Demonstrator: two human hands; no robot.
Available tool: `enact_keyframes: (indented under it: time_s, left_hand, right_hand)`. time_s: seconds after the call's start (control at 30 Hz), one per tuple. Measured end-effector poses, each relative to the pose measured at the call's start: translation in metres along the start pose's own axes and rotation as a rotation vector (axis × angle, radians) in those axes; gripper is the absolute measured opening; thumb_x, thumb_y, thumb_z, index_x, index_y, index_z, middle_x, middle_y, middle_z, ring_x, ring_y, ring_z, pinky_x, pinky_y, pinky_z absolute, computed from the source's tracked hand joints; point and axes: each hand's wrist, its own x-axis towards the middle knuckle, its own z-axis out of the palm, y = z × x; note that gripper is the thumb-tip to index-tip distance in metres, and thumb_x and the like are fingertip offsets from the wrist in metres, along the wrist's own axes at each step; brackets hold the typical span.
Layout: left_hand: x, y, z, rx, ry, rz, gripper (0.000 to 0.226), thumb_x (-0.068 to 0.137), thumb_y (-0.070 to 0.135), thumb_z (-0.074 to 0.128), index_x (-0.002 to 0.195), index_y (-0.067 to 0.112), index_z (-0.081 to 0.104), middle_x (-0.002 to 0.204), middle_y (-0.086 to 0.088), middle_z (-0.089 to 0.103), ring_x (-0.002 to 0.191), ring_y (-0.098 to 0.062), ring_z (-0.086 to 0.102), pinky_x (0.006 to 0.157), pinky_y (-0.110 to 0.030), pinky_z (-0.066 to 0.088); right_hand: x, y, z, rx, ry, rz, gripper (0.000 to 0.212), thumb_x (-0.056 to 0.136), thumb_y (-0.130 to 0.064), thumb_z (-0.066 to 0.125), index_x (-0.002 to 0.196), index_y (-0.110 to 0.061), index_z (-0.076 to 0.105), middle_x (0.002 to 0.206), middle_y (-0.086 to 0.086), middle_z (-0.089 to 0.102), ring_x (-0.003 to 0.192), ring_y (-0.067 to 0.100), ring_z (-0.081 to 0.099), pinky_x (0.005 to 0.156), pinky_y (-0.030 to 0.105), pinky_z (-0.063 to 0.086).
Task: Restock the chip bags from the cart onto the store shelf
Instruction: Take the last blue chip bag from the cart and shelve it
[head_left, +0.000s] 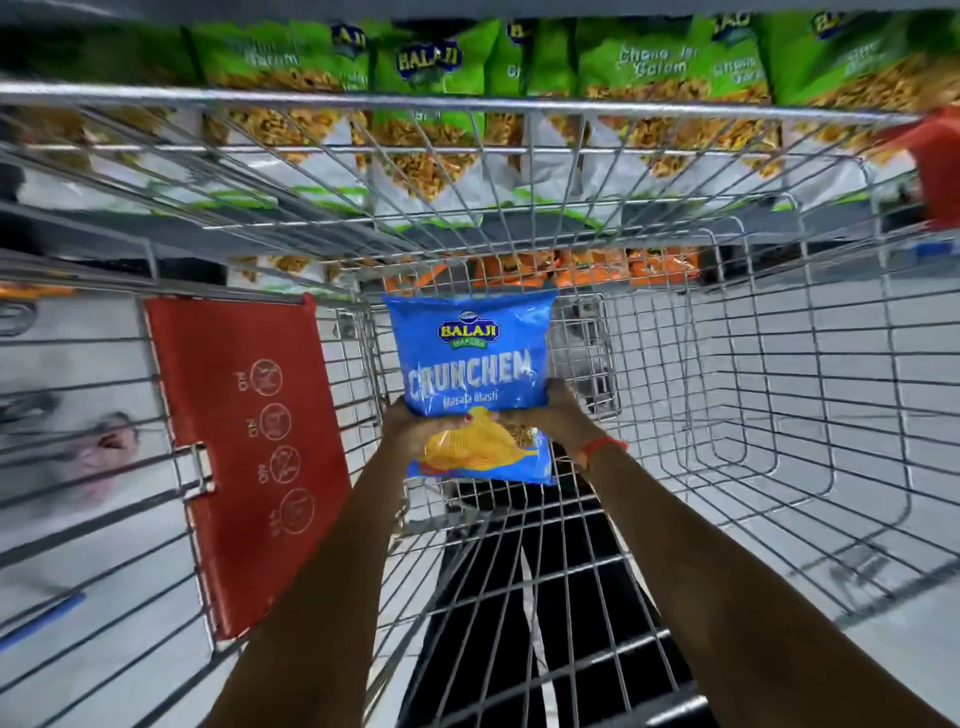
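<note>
A blue Balaji Crunchem chip bag (472, 358) is held upright inside the wire cart (753, 415), over the cart's far end. My left hand (415, 428) grips its lower left side and my right hand (563, 410) grips its lower right edge; a red thread is on that wrist. Beyond the cart's far rim stands the store shelf (467, 218), lined with green and white Balaji bags (431, 93). Orange bags (597, 267) show on a lower shelf through the wire.
A red plastic child-seat flap (249, 447) with warning icons hangs on the cart's left side. A red cart corner piece (935, 161) sits at the upper right. Grey floor shows through the wire on both sides. Dark trousers are visible below the cart bottom.
</note>
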Motion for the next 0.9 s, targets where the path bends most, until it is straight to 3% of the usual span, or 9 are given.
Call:
enact_keyframes:
  time_s: [0.1, 0.2, 0.3, 0.37, 0.47, 0.57, 0.67, 0.8, 0.9]
  left_hand:
    - [-0.014, 0.002, -0.004, -0.042, 0.026, 0.052, 0.056, 0.062, -0.011, 0.075, 0.115, -0.007, 0.056, 0.122, -0.023, 0.060, 0.105, -0.027, 0.060, 0.072, -0.020, 0.058]
    - [-0.038, 0.013, -0.009, -0.014, 0.065, 0.083, 0.063, 0.059, 0.007, 0.083, 0.115, -0.001, 0.055, 0.104, -0.009, 0.062, 0.096, -0.023, 0.059, 0.085, -0.032, 0.052]
    - [-0.064, 0.025, -0.015, -0.092, 0.051, 0.173, 0.067, 0.048, 0.012, 0.088, 0.108, 0.006, 0.058, 0.100, -0.010, 0.070, 0.101, -0.029, 0.063, 0.086, -0.041, 0.054]
    - [-0.080, 0.033, -0.020, -0.138, 0.037, 0.281, 0.062, 0.045, 0.003, 0.088, 0.099, 0.009, 0.059, 0.096, -0.009, 0.071, 0.094, -0.026, 0.066, 0.079, -0.040, 0.059]
    - [-0.119, 0.056, -0.026, -0.137, 0.068, 0.397, 0.064, 0.051, -0.004, 0.084, 0.110, -0.003, 0.059, 0.116, -0.021, 0.065, 0.102, -0.030, 0.065, 0.087, -0.045, 0.054]
    - [-0.159, 0.082, -0.030, -0.151, 0.104, 0.505, 0.066, 0.051, -0.001, 0.085, 0.111, -0.007, 0.058, 0.117, -0.024, 0.064, 0.106, -0.033, 0.063, 0.090, -0.047, 0.052]
    - [-0.201, 0.104, -0.034, -0.136, 0.070, 0.628, 0.077, 0.041, 0.020, 0.088, 0.110, -0.001, 0.060, 0.108, -0.013, 0.068, 0.097, -0.025, 0.065, 0.088, -0.044, 0.053]
    - [-0.251, 0.133, -0.038, -0.104, 0.084, 0.825, 0.048, 0.045, 0.021, 0.090, 0.085, 0.025, 0.064, 0.085, 0.004, 0.070, 0.087, -0.021, 0.066, 0.079, -0.037, 0.054]
    - [-0.292, 0.165, -0.038, -0.088, 0.050, 0.968, 0.045, 0.044, 0.023, 0.090, 0.079, 0.031, 0.063, 0.079, 0.017, 0.070, 0.083, -0.014, 0.067, 0.079, -0.036, 0.055]
  right_hand:
    - [-0.044, -0.055, 0.008, -0.061, -0.078, -0.036, 0.049, 0.066, 0.003, 0.079, 0.112, -0.001, 0.061, 0.107, 0.010, 0.073, 0.098, 0.028, 0.070, 0.080, 0.030, 0.060]
    - [-0.076, -0.069, 0.005, -0.011, -0.126, -0.095, 0.061, 0.068, -0.003, 0.080, 0.123, -0.013, 0.057, 0.110, -0.001, 0.068, 0.094, 0.013, 0.067, 0.066, 0.013, 0.056]
    - [-0.109, -0.086, 0.005, 0.025, -0.136, -0.180, 0.066, 0.067, -0.006, 0.081, 0.126, -0.016, 0.055, 0.124, 0.005, 0.066, 0.109, 0.022, 0.066, 0.091, 0.037, 0.055]
    - [-0.131, -0.099, 0.006, 0.020, -0.100, -0.245, 0.064, 0.068, -0.007, 0.080, 0.126, -0.014, 0.055, 0.126, 0.010, 0.066, 0.112, 0.027, 0.064, 0.096, 0.046, 0.053]
    - [-0.165, -0.115, 0.008, 0.079, -0.024, -0.347, 0.061, 0.070, -0.005, 0.079, 0.126, -0.008, 0.056, 0.126, 0.014, 0.065, 0.115, 0.030, 0.062, 0.090, 0.040, 0.057]
    - [-0.211, -0.135, 0.006, 0.123, 0.021, -0.461, 0.064, 0.066, -0.013, 0.082, 0.125, -0.014, 0.057, 0.122, 0.008, 0.067, 0.111, 0.023, 0.065, 0.091, 0.038, 0.056]
    - [-0.264, -0.155, 0.002, 0.146, 0.051, -0.596, 0.051, 0.072, -0.007, 0.077, 0.120, -0.014, 0.061, 0.117, 0.006, 0.070, 0.106, 0.020, 0.066, 0.087, 0.034, 0.056]
    - [-0.324, -0.178, -0.008, 0.217, 0.079, -0.746, 0.039, 0.073, 0.000, 0.074, 0.105, -0.020, 0.065, 0.101, -0.003, 0.073, 0.085, 0.007, 0.072, 0.070, 0.020, 0.059]
    - [-0.364, -0.200, -0.018, 0.277, 0.152, -0.815, 0.050, 0.069, -0.005, 0.079, 0.114, -0.015, 0.061, 0.113, 0.006, 0.070, 0.101, 0.021, 0.069, 0.090, 0.042, 0.057]
